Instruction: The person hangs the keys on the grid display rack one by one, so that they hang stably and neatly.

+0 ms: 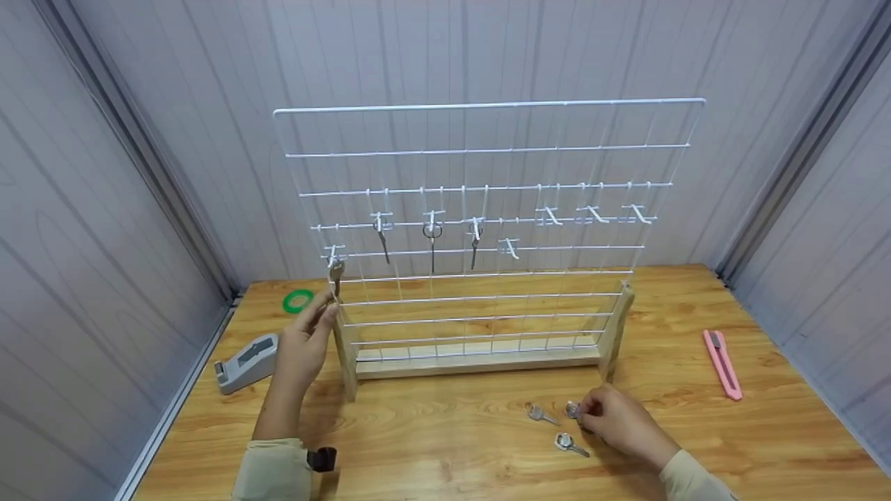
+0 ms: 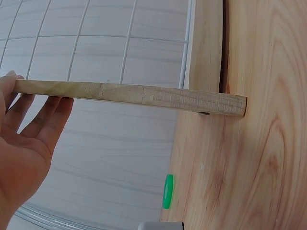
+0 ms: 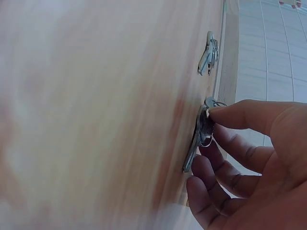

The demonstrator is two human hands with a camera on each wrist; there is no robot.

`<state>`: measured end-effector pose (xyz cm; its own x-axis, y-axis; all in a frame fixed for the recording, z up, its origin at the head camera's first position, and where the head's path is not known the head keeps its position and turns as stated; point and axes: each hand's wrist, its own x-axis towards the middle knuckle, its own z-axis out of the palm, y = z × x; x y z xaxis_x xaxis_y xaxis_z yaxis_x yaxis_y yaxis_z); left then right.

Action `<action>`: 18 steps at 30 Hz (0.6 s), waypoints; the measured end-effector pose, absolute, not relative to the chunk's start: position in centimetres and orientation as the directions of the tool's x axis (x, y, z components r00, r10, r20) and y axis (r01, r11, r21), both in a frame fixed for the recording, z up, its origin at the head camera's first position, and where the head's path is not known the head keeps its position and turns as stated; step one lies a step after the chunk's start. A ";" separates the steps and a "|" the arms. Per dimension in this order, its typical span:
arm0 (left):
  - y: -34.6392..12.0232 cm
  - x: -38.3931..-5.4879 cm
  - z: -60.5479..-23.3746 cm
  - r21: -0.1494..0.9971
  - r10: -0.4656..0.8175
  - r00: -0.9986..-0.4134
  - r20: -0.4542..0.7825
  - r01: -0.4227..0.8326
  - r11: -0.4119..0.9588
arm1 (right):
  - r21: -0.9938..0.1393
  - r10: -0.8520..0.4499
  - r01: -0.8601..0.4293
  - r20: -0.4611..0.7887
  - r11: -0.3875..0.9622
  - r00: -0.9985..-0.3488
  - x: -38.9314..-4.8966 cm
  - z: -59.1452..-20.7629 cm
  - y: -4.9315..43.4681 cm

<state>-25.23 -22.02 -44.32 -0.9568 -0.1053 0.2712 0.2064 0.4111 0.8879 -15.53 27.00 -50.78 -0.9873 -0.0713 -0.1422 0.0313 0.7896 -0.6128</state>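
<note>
At the left end of a white wire rack, my left hand holds the upper part of the wooden side post. In the left wrist view its thumb lies on one side and its fingers on the other. My right hand is down at the tabletop in front of the rack's right end. Its thumb and index finger pinch a silver key with a ring, partly covered by the fingers. Beside that hand lie a key and another key, both with rings.
White hooks line the grid. Keys hang from several on the left and middle, including a key above my left hand. A grey tape dispenser and green tape roll lie left; a pink cutter lies right.
</note>
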 end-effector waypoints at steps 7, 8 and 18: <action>-22.0 -25.2 -44.3 0.896 -0.093 -0.963 0.252 0.196 0.398 | -0.625 -0.065 0.041 -0.147 0.780 -0.987 -15.6 -50.7 26.7; -22.0 -25.2 -44.3 0.896 -0.092 -0.963 0.254 0.198 0.398 | -0.626 -0.062 0.044 -0.146 0.778 -0.987 -15.6 -50.6 26.7; -21.9 -25.2 -44.1 0.892 -0.093 -0.961 0.260 0.202 0.404 | -0.667 -0.117 -0.027 -0.091 0.745 -0.989 -15.7 -49.3 26.7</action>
